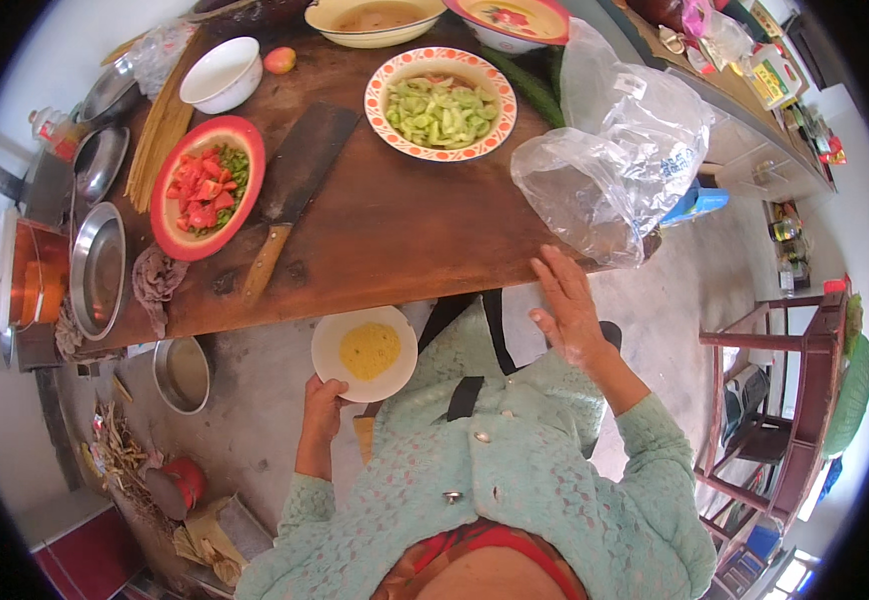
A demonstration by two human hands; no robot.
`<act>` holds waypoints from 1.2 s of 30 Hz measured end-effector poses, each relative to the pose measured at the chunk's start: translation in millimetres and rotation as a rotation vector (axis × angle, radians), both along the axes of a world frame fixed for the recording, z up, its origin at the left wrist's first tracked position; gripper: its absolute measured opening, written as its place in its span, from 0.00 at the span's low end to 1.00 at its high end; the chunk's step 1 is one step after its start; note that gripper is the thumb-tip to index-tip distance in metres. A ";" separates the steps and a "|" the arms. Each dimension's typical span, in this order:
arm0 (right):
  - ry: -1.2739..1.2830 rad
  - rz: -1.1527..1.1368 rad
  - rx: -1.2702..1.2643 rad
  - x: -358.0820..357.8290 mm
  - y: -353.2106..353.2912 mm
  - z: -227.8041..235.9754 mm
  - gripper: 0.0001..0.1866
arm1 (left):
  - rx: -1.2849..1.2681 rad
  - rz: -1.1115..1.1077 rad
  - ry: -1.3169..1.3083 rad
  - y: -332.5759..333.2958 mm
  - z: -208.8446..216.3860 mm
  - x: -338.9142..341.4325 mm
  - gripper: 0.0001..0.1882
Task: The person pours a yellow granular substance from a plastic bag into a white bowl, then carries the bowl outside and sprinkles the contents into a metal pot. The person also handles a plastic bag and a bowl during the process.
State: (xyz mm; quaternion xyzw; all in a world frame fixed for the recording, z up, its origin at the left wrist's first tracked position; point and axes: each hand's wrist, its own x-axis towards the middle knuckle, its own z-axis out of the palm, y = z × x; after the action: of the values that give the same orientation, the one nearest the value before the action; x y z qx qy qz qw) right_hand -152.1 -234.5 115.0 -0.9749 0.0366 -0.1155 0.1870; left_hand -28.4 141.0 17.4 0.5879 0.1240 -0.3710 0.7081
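My left hand (323,405) grips the rim of a white bowl (402,375), thumb on top, just in front of the table's front edge. Inside the bowl lies a yellow content (370,351) that looks like beaten egg. My right hand (567,310) is raised by the table edge with its fingers stretched out and nothing in it. Beyond it a clear plastic bag (615,160) lies crumpled on the table. A cleaver (305,165) with a wooden handle rests on the wooden table (405,240), its handle toward the front edge.
A red-rimmed plate (162,205) holds chopped tomato and green pieces. Sliced green vegetable fills a patterned plate (375,112). A white bowl (220,78), a small tomato (280,60) and a yellow basin (375,37) stand farther back. Metal basins (100,270) and a rag (159,283) are left.
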 end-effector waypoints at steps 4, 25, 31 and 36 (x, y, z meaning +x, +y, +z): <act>0.053 -0.140 -0.070 -27.8 -23.3 -21.7 0.36 | -0.013 -0.049 0.003 -9.4 -5.2 2.6 0.23; 0.021 0.001 -0.130 179.0 68.4 -18.9 0.41 | -0.026 -0.002 -0.022 -9.0 9.8 1.6 0.19; 0.101 0.917 0.153 138.3 154.0 -1.1 0.31 | 0.004 0.038 -0.041 5.6 8.7 2.7 0.21; -0.199 0.281 -0.031 138.5 70.3 -0.2 0.28 | 0.013 0.062 -0.056 14.9 12.6 -3.3 0.22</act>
State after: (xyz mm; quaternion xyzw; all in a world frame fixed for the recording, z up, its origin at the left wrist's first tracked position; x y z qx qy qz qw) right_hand -13.6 -164.2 114.8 -0.9568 -0.1206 -0.1847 0.1892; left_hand -31.6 155.8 30.0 0.5986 0.1247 -0.3317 0.7184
